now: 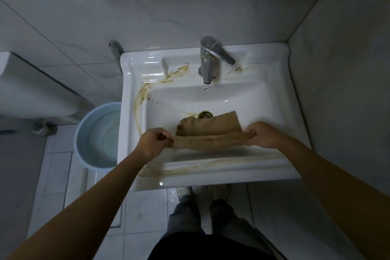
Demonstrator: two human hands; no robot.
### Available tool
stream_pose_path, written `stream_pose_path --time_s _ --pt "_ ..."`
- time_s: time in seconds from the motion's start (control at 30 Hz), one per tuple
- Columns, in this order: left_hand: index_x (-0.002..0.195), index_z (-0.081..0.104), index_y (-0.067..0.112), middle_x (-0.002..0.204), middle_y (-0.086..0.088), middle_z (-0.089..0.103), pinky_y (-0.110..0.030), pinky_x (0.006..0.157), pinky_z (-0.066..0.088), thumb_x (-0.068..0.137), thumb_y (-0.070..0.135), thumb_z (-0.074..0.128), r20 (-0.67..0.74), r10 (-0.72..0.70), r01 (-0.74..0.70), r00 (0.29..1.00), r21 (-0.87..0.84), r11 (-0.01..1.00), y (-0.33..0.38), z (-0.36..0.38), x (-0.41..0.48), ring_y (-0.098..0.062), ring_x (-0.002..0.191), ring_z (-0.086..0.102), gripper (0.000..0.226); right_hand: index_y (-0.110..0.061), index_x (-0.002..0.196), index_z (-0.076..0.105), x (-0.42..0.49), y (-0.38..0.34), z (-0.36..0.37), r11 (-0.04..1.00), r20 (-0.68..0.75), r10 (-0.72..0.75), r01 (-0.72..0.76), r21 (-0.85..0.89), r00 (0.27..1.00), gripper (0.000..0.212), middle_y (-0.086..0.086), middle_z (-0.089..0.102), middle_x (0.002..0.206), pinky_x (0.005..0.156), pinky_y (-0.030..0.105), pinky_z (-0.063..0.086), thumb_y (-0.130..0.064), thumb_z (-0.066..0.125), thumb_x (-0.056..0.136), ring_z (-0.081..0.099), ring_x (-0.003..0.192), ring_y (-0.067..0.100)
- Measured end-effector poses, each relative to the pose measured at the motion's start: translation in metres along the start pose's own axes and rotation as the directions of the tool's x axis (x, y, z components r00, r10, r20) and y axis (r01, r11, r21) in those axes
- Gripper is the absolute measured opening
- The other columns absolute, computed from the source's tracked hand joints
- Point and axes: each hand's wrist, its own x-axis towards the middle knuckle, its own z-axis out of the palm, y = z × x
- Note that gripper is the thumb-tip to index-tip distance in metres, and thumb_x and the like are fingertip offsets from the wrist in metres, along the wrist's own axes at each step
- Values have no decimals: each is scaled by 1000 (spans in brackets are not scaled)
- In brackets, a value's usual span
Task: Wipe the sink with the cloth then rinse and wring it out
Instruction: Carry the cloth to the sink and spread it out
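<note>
Both hands are well apart, the left hand (155,140) and the right hand (260,134) each pinching one end of the brown cloth (209,133), which is stretched between them above the front of the sink (278,82), its far part draped down near the drain (205,114). Brown streaks lie along the left and front rim and beside the faucet (207,63), so the wiping looks unfinished. The person would do well to fold the cloth into a flat pad, press it down, and follow each streak in overlapping strokes toward the basin before rinsing.
</note>
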Motion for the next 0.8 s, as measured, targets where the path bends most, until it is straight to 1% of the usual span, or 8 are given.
stream_pose_path --time_s 0.13,0.2,0.27,0.33,0.47,0.57,0.67,0.8 --pt "86 73 14 88 -5 75 -32 82 59 88 11 73 -58 6 -8 998 -33 999 2 6 18 -22 87 72 4 -8 79 70 11 5 -4 993 55 40 -46 113 998 11 1 65 72 58 19 47 -16 77 82 59 65 10" --pt "84 70 16 87 -5 74 -28 78 57 89 13 72 -103 7 -11 995 -37 999 7 8 34 -21 85 71 5 -9 75 68 25 5 -9 984 -23 46 -41 173 999 12 1 62 69 59 24 46 -14 76 83 57 63 12" --pt "85 69 16 86 -3 73 -26 75 56 90 15 70 -132 1 -5 991 -24 1000 11 12 53 -18 82 70 5 3 79 67 47 6 -12 982 -129 44 -20 187 991 15 9 59 71 64 28 42 -9 74 83 54 67 18" --pt "88 68 19 86 0 72 -31 79 58 90 18 70 -158 -4 5 988 6 1000 10 20 75 -16 82 69 3 9 87 67 71 6 -10 984 -201 55 -19 174 978 19 15 63 76 66 30 42 -8 73 83 58 73 22" --pt "117 63 18 102 2 70 -33 81 56 91 28 70 -130 -43 58 991 114 992 -3 41 102 -16 93 66 28 -8 99 67 110 11 12 988 -225 117 -90 125 967 24 8 69 93 73 35 50 -23 74 82 65 87 27" --pt "129 58 20 114 1 69 -38 86 58 91 29 65 -120 -35 61 992 221 973 -7 52 98 -19 100 66 40 -15 110 59 111 18 33 972 -391 197 -232 -43 899 39 5 66 100 76 35 52 -34 74 80 63 91 27" --pt "124 61 20 115 2 66 -41 84 58 93 29 61 -97 107 -56 990 421 905 -6 57 80 -20 101 63 32 -11 103 60 98 20 51 948 -459 204 -292 -129 865 37 9 65 96 72 34 50 -39 71 82 63 87 28" --pt "114 64 22 112 1 65 -40 83 56 95 34 56 146 265 -299 953 589 751 -15 60 70 -19 98 57 24 -10 100 59 100 18 64 918 -455 195 -325 -227 869 39 9 64 96 74 37 54 -42 73 81 64 89 28"
